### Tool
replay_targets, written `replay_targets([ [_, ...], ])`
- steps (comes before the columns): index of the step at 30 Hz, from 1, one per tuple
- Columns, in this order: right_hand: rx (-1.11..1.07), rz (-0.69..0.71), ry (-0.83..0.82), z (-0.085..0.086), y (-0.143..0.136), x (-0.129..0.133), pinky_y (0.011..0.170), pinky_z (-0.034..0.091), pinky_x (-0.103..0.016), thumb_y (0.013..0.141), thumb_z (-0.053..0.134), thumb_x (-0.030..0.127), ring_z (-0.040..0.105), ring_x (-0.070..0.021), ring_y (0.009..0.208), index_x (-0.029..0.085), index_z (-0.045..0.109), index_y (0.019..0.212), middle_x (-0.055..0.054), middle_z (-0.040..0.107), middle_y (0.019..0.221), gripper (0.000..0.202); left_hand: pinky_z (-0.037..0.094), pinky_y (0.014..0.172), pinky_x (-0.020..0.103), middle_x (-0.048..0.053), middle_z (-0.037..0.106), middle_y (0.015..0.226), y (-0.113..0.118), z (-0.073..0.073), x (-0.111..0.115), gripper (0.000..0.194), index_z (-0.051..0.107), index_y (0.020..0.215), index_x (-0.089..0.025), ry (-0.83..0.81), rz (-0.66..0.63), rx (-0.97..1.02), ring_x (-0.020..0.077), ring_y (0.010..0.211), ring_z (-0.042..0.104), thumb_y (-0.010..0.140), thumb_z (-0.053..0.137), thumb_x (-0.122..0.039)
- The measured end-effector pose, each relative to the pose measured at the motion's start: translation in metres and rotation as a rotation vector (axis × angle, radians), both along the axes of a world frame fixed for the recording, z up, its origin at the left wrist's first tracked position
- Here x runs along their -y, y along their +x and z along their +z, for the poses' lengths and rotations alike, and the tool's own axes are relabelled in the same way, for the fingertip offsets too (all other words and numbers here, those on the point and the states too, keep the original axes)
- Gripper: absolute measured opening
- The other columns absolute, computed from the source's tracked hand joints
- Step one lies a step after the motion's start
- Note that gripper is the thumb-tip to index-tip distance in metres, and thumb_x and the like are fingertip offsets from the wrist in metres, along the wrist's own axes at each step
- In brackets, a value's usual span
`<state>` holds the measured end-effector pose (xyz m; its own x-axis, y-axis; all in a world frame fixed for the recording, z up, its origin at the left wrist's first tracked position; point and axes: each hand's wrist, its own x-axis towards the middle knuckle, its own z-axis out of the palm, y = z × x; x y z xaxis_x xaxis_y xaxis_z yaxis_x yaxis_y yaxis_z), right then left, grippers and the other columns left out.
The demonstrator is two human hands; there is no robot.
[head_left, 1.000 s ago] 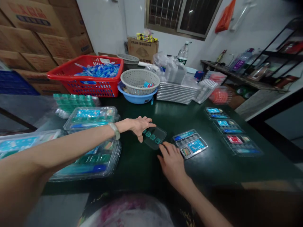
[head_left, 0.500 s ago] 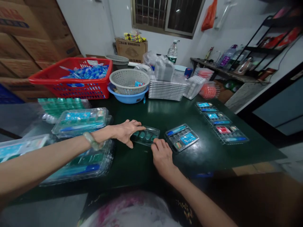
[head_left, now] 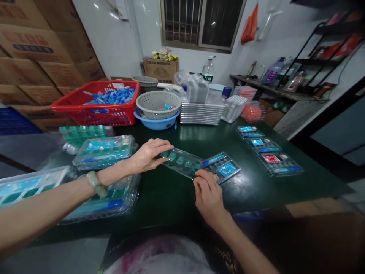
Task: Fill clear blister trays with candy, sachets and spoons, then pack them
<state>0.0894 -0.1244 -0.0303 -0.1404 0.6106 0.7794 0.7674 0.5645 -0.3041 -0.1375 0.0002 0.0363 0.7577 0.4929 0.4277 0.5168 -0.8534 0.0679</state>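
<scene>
A narrow clear plastic strip [head_left: 184,163] with a row of green pieces is held above the dark green table between both hands. My left hand [head_left: 151,154], a jade bangle on its wrist, pinches the strip's left end between thumb and fingers. At the strip's right end, my right hand [head_left: 209,192] grips the near corner with closed fingers. Just right of the strip, partly behind it, lies an open clear tray [head_left: 225,167] with a blue pen and a blue patterned packet.
Filled clear packs [head_left: 104,152] are stacked at the left. Behind them stand a red basket [head_left: 114,114] of blue items and a grey colander [head_left: 158,104] in a blue basin. Stacked clear trays [head_left: 202,112] sit at the back. Three filled trays [head_left: 270,158] line the right side.
The strip has been lifted off the table and moved slightly right, now overlapping the open tray. My left fingers have closed on its end. The camera view has shifted a little.
</scene>
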Motion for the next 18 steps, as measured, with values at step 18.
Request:
replay_targets([
  [18,-0.727,-0.205,-0.322,0.020,0.138,-0.034,0.058,0.047,-0.026,0.082,0.050,0.036,0.057,-0.0128,0.062,0.015,0.057,0.105,-0.003,0.061,0.075,0.031,0.050,0.048,0.025,0.011,0.067,0.083,0.147,-0.005,0.034,0.038,0.061,0.090,-0.012,-1.530,0.081,0.557,0.0184,0.064,0.065,0.072,0.066,-0.045],
])
